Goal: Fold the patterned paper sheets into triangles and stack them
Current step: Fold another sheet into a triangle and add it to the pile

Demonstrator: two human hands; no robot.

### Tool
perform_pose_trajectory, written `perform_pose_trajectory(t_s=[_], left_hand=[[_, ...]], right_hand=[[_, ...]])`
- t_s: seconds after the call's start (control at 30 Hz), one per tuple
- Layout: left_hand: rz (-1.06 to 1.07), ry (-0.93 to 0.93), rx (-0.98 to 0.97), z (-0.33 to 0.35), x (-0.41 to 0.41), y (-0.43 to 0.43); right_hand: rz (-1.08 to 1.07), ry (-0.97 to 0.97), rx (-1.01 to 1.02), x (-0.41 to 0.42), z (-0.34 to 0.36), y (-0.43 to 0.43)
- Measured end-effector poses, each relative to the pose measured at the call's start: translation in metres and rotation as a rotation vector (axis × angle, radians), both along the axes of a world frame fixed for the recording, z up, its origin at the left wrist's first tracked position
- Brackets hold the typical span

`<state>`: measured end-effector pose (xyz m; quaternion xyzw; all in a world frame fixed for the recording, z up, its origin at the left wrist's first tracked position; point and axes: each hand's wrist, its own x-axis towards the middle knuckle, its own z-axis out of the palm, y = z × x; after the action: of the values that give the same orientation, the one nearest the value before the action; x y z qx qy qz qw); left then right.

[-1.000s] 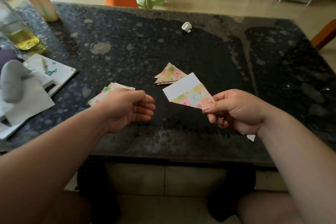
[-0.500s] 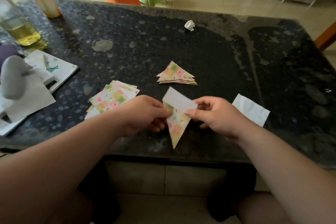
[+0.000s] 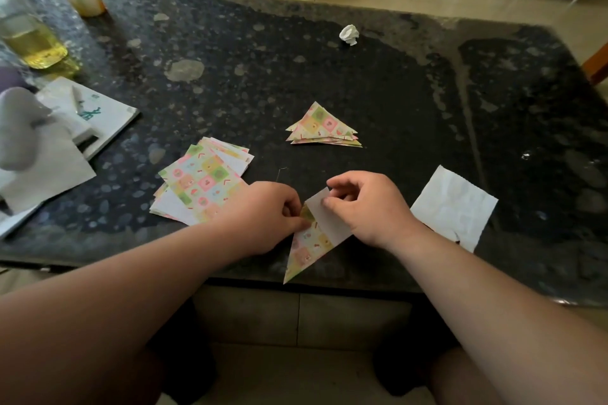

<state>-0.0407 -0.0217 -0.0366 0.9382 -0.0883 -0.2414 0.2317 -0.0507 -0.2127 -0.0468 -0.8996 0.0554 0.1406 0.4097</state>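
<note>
A patterned paper sheet [image 3: 311, 242] lies partly folded near the table's front edge, its white back turned up along the right side and its point hanging over the edge. My left hand [image 3: 266, 215] pinches its left side. My right hand [image 3: 365, 207] pinches the white flap at the top. A loose pile of flat patterned sheets [image 3: 204, 179] lies just left of my left hand. A stack of folded triangles [image 3: 322, 126] sits farther back, near the table's middle.
The dark stone table [image 3: 296, 69] also holds a white paper square [image 3: 455, 207] right of my right hand, a crumpled paper ball [image 3: 349, 33] at the back, white papers and a grey object [image 3: 19, 128] at left, and a bottle of yellow liquid [image 3: 29, 39].
My right hand brought the sheet down from the air to the front edge. My left hand came over and took hold of it, and the sheet is now being folded.
</note>
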Motion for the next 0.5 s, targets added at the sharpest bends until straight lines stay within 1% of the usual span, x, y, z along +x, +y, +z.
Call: perform_pose_trajectory(t_s=[0.1, 0.2, 0.27, 0.37, 0.5], left_hand=[[0.002, -0.121, -0.012, 0.001, -0.008, 0.006], [-0.176, -0.344, 0.081, -0.01, -0.023, 0.014], [-0.315, -0.431, 0.134, -0.022, -0.038, 0.018], [-0.363, -0.421, 0.185, -0.033, -0.05, 0.022], [-0.398, -0.351, 0.234, -0.03, -0.04, 0.021]], right_hand=[[0.053, -0.031, -0.026, 0.001, 0.001, 0.006], [0.076, -0.053, -0.084, 0.003, -0.003, 0.008], [0.103, -0.089, -0.125, 0.002, -0.008, 0.006], [0.125, -0.168, -0.168, 0.001, -0.014, 0.001], [0.113, -0.269, -0.187, 0.002, -0.02, -0.002]])
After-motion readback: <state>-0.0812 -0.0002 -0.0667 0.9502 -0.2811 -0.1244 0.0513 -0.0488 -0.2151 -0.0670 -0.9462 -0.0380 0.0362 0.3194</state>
